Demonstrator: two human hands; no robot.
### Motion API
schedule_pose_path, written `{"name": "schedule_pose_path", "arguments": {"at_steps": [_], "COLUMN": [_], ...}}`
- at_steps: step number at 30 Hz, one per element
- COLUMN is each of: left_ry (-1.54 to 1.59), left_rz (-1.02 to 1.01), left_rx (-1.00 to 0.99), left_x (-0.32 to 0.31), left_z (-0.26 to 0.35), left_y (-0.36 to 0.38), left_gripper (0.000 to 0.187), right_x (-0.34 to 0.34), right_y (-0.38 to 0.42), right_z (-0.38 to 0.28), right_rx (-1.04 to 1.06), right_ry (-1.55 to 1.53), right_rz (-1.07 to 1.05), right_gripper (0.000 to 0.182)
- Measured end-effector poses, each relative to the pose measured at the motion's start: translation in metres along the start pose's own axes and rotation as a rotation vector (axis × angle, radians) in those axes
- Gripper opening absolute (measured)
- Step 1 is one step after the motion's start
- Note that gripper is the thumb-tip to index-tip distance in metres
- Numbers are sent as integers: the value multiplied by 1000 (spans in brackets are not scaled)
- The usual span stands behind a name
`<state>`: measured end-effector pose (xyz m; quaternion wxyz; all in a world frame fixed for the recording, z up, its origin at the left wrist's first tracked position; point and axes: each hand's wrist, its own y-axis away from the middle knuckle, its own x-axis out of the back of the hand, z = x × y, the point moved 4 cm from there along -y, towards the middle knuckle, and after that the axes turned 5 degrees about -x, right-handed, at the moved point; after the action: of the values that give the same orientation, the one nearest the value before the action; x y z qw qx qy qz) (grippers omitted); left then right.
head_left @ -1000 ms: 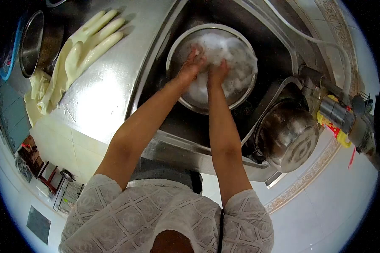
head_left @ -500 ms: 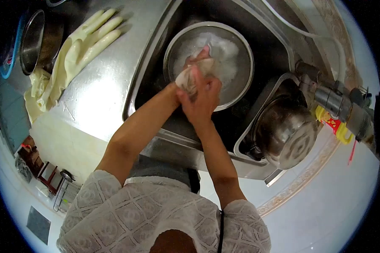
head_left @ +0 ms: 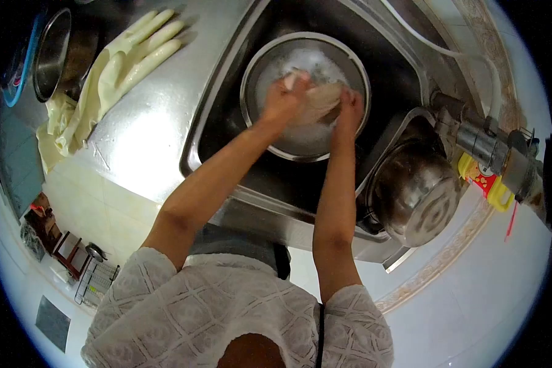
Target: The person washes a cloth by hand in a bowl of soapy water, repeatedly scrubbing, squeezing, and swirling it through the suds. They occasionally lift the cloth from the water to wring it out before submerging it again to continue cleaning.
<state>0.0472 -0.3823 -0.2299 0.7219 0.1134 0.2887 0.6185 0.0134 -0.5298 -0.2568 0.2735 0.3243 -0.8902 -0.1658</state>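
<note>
A wet, pale cloth (head_left: pixel 321 103) is stretched between my two hands over a round metal basin (head_left: pixel 270 145). White suds float on the water (head_left: pixel 303 134) inside it. My left hand (head_left: pixel 284 101) is closed on the cloth's left end, its fingers partly blurred. At the cloth's right end, near the basin's right rim, my right hand (head_left: pixel 349 109) grips it with bent fingers. The basin sits within a dark metal sink (head_left: pixel 276 187).
Cream rubber gloves (head_left: pixel 119 76) lie on the steel counter (head_left: pixel 193 55) at left, beside a metal pot (head_left: pixel 52 55). An upturned metal pot (head_left: pixel 417 196) sits in the smaller sink at right, near the faucet (head_left: pixel 481 144). A yellow-and-red package (head_left: pixel 484 183) is behind it.
My hands were together, rubbing or pressing the bunched cloth. Now they are apart, the right hand having moved right and the cloth spread between them.
</note>
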Motion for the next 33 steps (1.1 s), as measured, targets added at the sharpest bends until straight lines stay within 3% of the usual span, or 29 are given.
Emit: {"name": "schedule_pose_path", "arguments": {"at_steps": [2,3,5,6,8,9,11,12,14,15,17,18,19,21,23,25,26,27,29,30,31,33], "left_ry": [24,146,269,234,-15,-18,69,64,75,72,116,118,92,67,132,167,198,198,82,86,135,192], "left_rz": [78,117,155,203,219,221,216,215,227,232,215,216,217,216,277,224,168,169,237,239,233,223], "left_rx": [42,36,34,79,289,294,327,330,427,425,351,345,413,479,493,402,312,313,386,388,410,429], "left_x": [14,23,34,37,39,40,43,39,27,26,25,26,26,24,24,25,24,22,17,17,16,15], "left_z": [2,-5,-17,-13,-12,-22,-48,-41,-18,-19,-23,-23,-26,-34,-44,-38,-34,-35,-42,-48,-54,-57], "left_y": [-1,-8,-10,-9,1,0,-4,0,8,9,14,11,10,7,6,5,5,5,2,1,-5,-19], "left_gripper": [29,29,30,37,55,55,63,63,63,63,66,66,72,78,73,73,73,73,74,74,75,77], "right_x": [21,30,32,29,19,11,-10,-16,-43,-45,-41,-39,-46,-57,-45,-35,-32,-39,-35,-39,-39,-44], "right_y": [5,1,-2,0,15,18,23,26,25,14,-4,5,5,2,37,73,19,8,-12,-15,-9,10], "right_z": [-15,-8,18,16,29,32,22,27,44,43,43,25,40,68,22,-41,32,70,92,84,73,55], "right_rx": [189,192,385,389,351,346,725,719,726,728,659,416,419,578,567,646,582,582,516,357,361,135], "right_ry": [-31,-30,786,783,1140,1140,1006,1004,1442,1437,1529,1356,1358,1242,1278,1221,1180,1180,561,569,572,149], "right_rz": [-201,-197,-322,-318,-331,-334,-92,-92,-394,-398,-630,-472,-469,-262,-381,-732,-536,-537,-79,-14,-12,-434], "right_gripper": [21,21,30,30,33,33,43,43,61,61,64,60,60,68,68,64,63,63,67,53,53,47]}}
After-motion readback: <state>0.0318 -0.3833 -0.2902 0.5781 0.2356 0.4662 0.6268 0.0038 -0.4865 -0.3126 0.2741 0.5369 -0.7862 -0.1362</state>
